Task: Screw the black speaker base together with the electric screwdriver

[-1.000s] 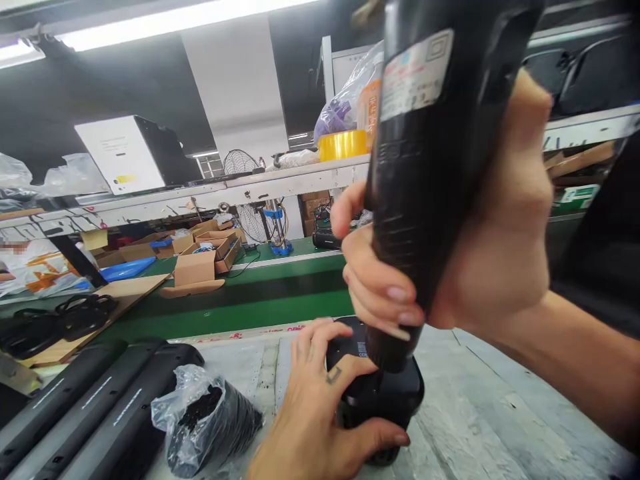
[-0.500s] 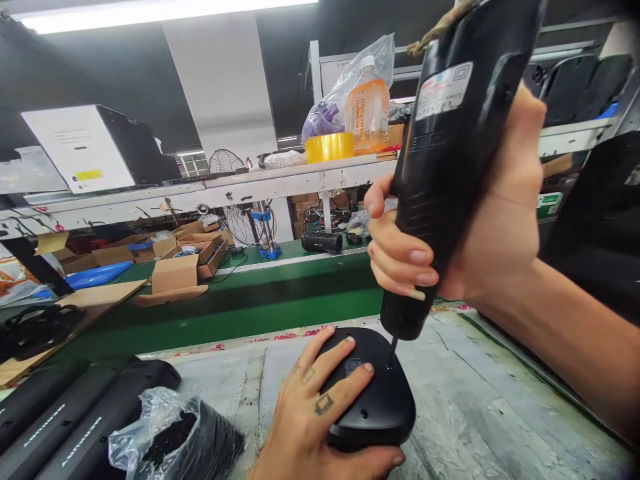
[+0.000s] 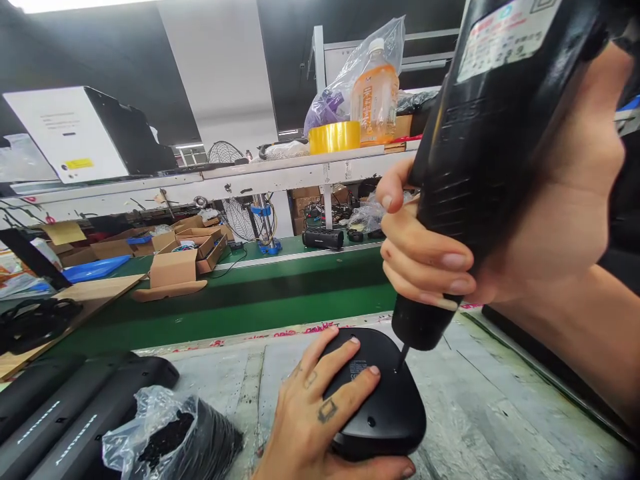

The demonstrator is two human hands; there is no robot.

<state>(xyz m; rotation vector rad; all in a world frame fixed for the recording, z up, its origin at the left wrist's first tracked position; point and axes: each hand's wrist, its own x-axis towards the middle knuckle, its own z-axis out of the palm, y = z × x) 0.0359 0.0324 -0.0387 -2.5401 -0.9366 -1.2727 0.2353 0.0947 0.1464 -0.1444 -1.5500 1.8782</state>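
Note:
A black rounded plastic housing [image 3: 387, 407] lies on the grey worktop in front of me. My left hand [image 3: 315, 420] rests on its left side, fingers spread over the top and thumb along its near edge, holding it still. My right hand [image 3: 525, 207] is wrapped round a black electric screwdriver [image 3: 480, 153] with a white label near its top. The tool stands tilted, and its thin bit touches the housing's upper right part.
A clear bag of small black parts [image 3: 165, 433] and long black bars [image 3: 75, 413] lie at the lower left. Behind the worktop runs a green conveyor belt [image 3: 260, 293] with cardboard boxes [image 3: 175, 267]. A shelf [image 3: 280, 173] carries yellow tape, a bottle and a fan.
The screwdriver has come closer to the camera and tilted, its bit staying on the housing. My left hand has spread flatter over the housing; the view has dropped slightly.

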